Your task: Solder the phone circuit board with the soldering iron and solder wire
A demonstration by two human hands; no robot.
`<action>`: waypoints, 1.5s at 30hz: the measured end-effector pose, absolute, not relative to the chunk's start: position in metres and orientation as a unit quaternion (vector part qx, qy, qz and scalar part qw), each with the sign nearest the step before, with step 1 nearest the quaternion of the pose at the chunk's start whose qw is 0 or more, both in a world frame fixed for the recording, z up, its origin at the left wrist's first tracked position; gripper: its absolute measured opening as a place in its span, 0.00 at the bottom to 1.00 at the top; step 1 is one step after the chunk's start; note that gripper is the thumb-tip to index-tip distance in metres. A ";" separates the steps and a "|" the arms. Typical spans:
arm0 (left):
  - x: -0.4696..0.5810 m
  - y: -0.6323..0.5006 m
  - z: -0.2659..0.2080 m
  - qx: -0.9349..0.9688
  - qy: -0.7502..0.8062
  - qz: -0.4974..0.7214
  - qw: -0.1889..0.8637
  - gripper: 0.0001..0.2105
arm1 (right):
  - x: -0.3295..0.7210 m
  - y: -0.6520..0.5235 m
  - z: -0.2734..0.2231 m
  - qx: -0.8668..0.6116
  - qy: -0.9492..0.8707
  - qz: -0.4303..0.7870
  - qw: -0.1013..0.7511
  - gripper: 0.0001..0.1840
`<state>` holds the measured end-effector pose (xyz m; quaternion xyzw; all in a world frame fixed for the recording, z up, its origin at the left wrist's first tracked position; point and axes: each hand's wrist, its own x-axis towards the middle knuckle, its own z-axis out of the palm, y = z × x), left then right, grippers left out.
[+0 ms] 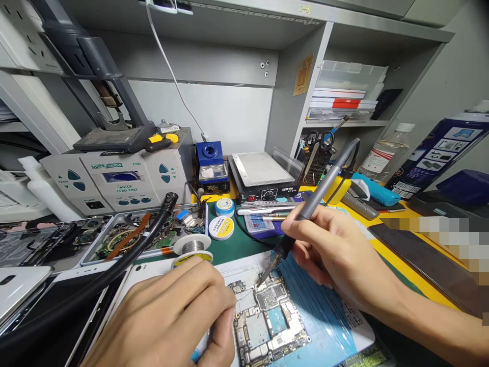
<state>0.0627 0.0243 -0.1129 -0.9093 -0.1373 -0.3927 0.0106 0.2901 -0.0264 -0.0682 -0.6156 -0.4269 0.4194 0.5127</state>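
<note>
R hand (336,250) pinched the soldering iron (315,196) betw. thumb & fingers; tip at upper part of circuit board (292,321), which lay on the blue-and-white mat (324,316). L hand (179,311) beside board, fingers curled tog.; grip hidden, cannot tell. Parts tray (207,219), L side, held PCBs & orange flex. Mesh holder (311,171) held scissors. Bottle (384,153) cont. clear liquid. Hot-air stn (118,176) marked "QUICK 861DW ESD", "LEAD FREE". Iron stn display (212,187) read 355. Shelf box (346,103) marked "OPEN".
</note>
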 end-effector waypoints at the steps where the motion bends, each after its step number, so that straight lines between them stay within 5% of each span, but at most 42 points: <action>1: 0.063 0.024 -0.113 -0.910 -0.136 -0.392 0.010 0.08 | 0.290 -0.026 -0.068 -0.616 -0.426 0.419 0.513 0.12; 45: 0.065 0.027 -0.112 -0.910 -0.137 -0.391 0.006 0.10 | 0.290 -0.028 -0.067 -0.614 -0.421 0.420 0.519 0.10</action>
